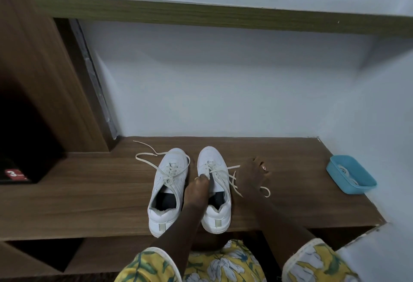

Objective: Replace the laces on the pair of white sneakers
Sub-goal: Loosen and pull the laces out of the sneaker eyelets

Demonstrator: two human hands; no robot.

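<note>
Pinching the lace (232, 166) near the tongue, the left hand (197, 189) has its fingers (203, 177) clamped on it, with the sneaker (215, 217) right under them. Right hand (251, 177) sits just beside that shoe, fingers curled round the lace's loose end, a loop poking out from under the palm. Other sneaker (176, 157) stands just left of the left fingers, its lace trailing loose over the surface (89, 192). Blue tray (350, 176) is well off to the right of the right fingers.
</note>
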